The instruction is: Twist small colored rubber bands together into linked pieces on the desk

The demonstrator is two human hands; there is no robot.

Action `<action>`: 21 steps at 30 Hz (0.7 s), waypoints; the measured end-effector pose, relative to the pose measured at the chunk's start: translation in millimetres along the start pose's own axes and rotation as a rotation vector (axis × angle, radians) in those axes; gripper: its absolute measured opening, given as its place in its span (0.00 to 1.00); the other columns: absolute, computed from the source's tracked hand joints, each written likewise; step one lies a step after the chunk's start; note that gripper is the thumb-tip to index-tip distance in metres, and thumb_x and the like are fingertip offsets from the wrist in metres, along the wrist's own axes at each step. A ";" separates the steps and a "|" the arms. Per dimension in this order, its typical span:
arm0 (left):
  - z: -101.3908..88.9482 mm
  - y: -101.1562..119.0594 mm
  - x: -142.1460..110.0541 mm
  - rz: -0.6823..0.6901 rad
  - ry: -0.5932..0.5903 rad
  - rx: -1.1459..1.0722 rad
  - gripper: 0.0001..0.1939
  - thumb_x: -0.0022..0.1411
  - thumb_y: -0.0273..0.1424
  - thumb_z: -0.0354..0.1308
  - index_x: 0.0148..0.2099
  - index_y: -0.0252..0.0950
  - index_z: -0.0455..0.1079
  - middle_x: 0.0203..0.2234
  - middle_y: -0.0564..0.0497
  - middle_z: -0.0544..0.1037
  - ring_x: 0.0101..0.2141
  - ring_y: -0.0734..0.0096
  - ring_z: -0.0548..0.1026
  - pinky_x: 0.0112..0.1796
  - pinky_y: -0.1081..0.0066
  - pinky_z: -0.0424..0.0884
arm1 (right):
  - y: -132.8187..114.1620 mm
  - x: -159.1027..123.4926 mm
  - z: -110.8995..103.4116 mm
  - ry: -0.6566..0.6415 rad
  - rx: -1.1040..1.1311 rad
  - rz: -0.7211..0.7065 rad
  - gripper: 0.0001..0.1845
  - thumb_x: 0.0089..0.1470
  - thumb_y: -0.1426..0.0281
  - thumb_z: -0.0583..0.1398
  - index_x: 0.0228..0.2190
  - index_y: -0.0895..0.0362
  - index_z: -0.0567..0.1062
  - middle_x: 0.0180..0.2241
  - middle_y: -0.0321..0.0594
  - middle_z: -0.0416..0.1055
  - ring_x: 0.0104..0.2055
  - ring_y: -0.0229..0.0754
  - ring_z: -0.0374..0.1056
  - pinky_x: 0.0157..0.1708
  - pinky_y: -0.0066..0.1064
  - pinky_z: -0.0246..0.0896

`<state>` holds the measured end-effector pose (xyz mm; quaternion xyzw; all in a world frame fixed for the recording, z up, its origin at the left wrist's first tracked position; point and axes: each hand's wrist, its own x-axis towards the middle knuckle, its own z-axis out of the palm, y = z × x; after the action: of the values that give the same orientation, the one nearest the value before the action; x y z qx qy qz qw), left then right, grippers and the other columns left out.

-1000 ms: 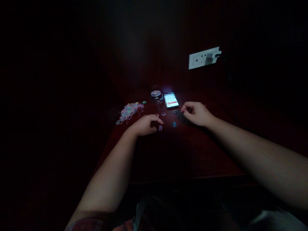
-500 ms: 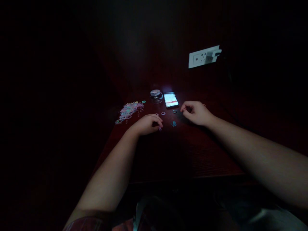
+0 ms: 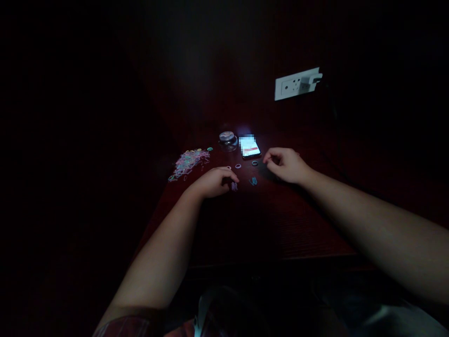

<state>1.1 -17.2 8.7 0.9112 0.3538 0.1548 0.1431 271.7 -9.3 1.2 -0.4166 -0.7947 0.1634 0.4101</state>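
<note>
- Wall [image 3: 224,89], dark red and dim, beyond the fingers of left hand [image 3: 212,181] and right hand [image 3: 286,166].
- Table [image 3: 259,224], dark red, beneath both sets of fingers, with near edge well apart from both.
- Left hand: low over the table, thumb and forefinger parted with a small gap, apparently without a grip on anything; thumb tip in shadow.
- Right hand: low over the table, fingers curled loosely toward the thumb, with tips close together and a small hollow behind; cannot tell of any hold.
- White socket [image 3: 298,84] with a plug in the right end, on the wall, well beyond the right fingers.
- Pile of rubber bands [image 3: 189,163], mostly pink and purple with some green and yellow, left of the left fingers and farther off.
- Phone [image 3: 250,146], lit and lying flat, beyond the gap between both sets of fingers, nearer the right.
- Jar [image 3: 228,140], clear with a pale top, beyond the left fingers, just beside the phone.
- Purple bands [image 3: 234,186], bunched right at the left fingertips; contact unclear.
- Blue bands [image 3: 253,181], bunched between both sets of fingertips.
- Single loops: purple loop [image 3: 238,166] beyond the left fingertips; greyish loop [image 3: 255,163] just left of the right fingertips.
</note>
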 end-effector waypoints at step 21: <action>-0.5 2.2 0.7 0.012 -0.018 0.014 0.22 0.48 0.15 0.52 0.41 0.38 0.77 0.46 0.49 0.77 0.51 0.68 0.73 0.59 0.60 0.61 | 2.2 0.3 0.2 0.004 0.026 -0.003 0.06 0.49 0.70 0.56 0.28 0.58 0.73 0.21 0.36 0.67 0.23 0.37 0.61 0.25 0.31 0.55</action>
<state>2.7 -18.3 10.1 0.9157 0.3481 0.1449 0.1390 272.6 -7.7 0.0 -0.4102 -0.7925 0.1723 0.4172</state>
